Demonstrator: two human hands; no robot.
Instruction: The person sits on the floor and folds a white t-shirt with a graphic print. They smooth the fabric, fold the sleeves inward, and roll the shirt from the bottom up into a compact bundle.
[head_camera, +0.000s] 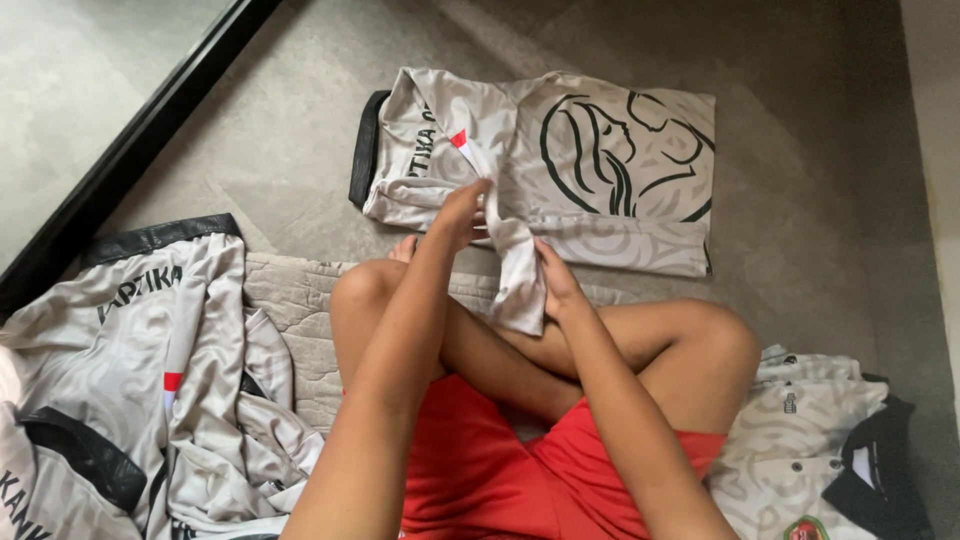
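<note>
1. The person sits cross-legged on the grey floor (800, 200), in red shorts (480, 470).
2. The left hand (462, 212) is closed on the upper part of a pale sleeve (515, 270), which belongs to the shirt (600, 160) lying folded on the floor in front of the knees.
3. The right hand (557, 285) grips the lower end of the sleeve; the fingers seem curled around the cloth, but they are partly hidden.
4. A pile (150, 380) of similar shirts lies on the left, more shirts (810, 440) on the right.

A grey floor (800, 150) carries a folded pale shirt (590, 160); nearer than it lies a quilted mat (290, 300), with loose shirt heaps left (130, 380) and right (810, 450).
</note>
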